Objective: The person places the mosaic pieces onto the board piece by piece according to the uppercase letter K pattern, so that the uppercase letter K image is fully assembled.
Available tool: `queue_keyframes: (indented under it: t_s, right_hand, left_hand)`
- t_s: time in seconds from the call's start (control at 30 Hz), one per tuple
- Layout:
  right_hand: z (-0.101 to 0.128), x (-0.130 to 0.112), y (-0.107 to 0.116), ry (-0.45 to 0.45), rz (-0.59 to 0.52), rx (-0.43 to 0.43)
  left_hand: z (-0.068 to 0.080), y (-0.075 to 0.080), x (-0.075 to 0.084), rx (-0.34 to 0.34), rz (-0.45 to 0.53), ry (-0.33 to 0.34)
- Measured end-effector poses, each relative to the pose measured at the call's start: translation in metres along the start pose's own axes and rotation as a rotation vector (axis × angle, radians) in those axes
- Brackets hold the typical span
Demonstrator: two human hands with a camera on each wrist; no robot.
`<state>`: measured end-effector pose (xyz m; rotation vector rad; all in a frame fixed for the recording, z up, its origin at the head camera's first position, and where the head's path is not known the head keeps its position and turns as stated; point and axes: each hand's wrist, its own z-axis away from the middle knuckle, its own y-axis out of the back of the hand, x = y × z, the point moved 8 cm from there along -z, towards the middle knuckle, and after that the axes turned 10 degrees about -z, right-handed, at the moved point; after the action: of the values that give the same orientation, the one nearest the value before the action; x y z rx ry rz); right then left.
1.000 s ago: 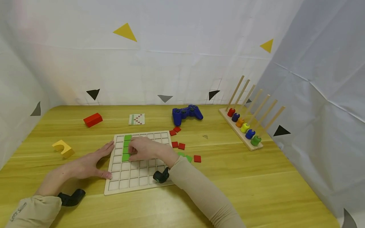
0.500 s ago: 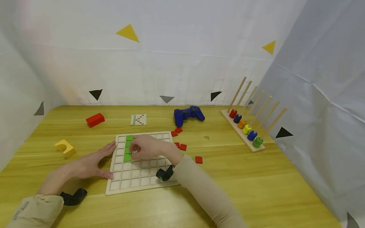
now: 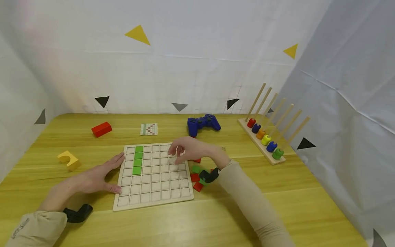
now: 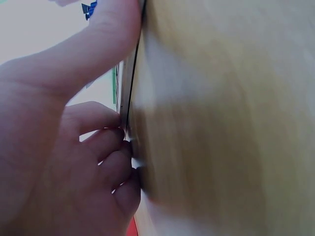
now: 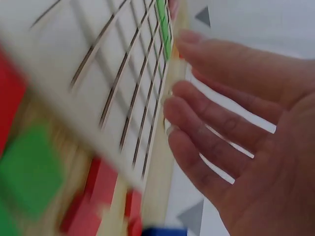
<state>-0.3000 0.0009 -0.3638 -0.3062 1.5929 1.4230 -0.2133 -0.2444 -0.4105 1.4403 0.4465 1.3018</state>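
Left hand (image 3: 92,178), fingers straight, presses flat against the left edge of the grid board (image 3: 153,196). Right hand (image 3: 191,150), fingers loosely apart and holding nothing, hovers over the board's far right corner, above loose tiles (image 3: 195,177) just right of it.

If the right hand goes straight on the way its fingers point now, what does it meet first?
The right hand hovers over the far right corner of the grid board, fingers loosely pointing left. Going on, it would probably cross empty cells and first meet the column of green tiles, though its height above the board is unclear.
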Motion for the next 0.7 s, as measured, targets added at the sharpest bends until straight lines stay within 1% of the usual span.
queue_keyframes:
  t_s: [0.17,0.4,0.57,0.7]
  right_hand:
    - [0.032,0.021,0.012,-0.016,-0.007,0.004]
    - [0.068,0.045,0.019,-0.056,-0.006,-0.02]
    - [0.084,0.058,0.02,-0.066,-0.03,-0.025]
    - [0.088,0.066,0.013,-0.078,-0.044,-0.045]
  left_hand:
    - [0.0,0.0,0.0,0.002,-0.005,0.002]
    - [0.0,0.001,0.0,0.003,0.001,0.01]
    - [0.0,0.0,0.0,-0.002,-0.001,0.014]
    - [-0.001,-0.002,-0.001,-0.017,-0.003,0.019]
